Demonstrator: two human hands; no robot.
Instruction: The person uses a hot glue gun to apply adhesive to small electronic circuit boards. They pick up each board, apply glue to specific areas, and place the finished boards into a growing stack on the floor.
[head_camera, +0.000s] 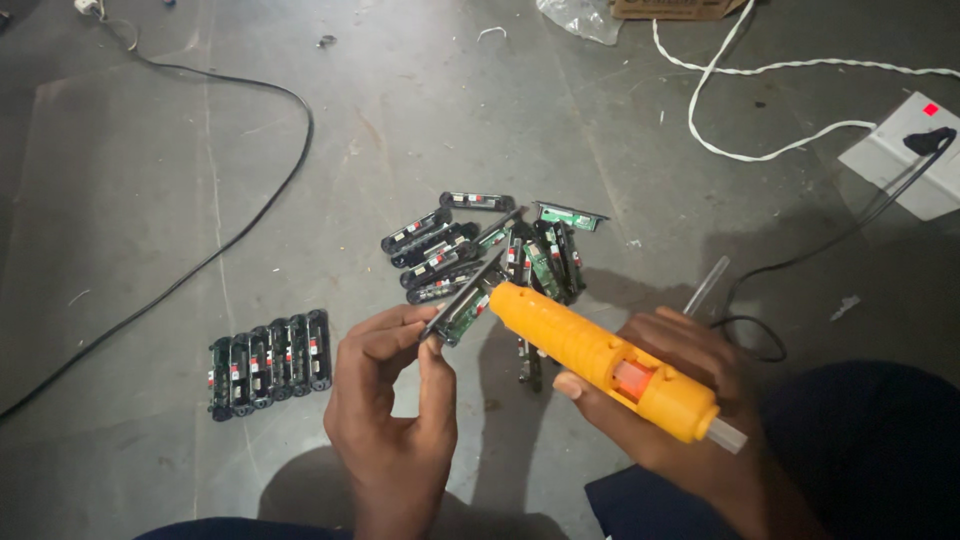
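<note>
The right hand (690, 400) grips an orange hot glue gun (600, 360), its nozzle touching a small black holder with a green circuit board (462, 308) pinched between the left hand's (395, 400) fingertips. Beyond lies a loose heap of similar boards (490, 250) on the grey floor (150, 180); a neat row of them (268, 363) sits left.

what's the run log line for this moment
left hand: holds board | right hand: holds glue gun | nozzle at board | pile behind

We hold a module (462, 312) left of the glue gun (600, 362), a loose pile (490, 245) behind, a row (270, 362) far left.
</note>
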